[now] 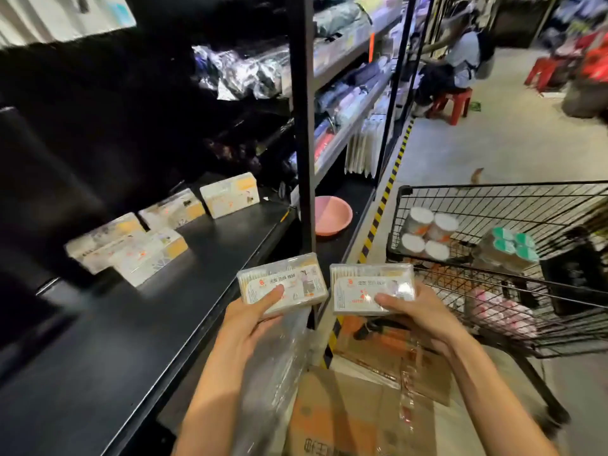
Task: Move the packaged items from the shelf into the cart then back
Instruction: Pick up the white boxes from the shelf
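1. Two clear packaged boxes are held in the gap between the shelf [204,268] front edge and the cart [493,291] rim: the left box [283,284] is grasped by the left hand [260,320], the right box [371,287] by the right hand [418,317].
2. Four more boxes [131,248] are seen towards the shelf's rear.
3. Round tubs [427,235] are seen inside the cart.
4. Risk: each smooth box is pinched at one end only; a slip onto the cardboard [345,409] below is judged possible.
5. Label print is present but blurred; nothing is legible.
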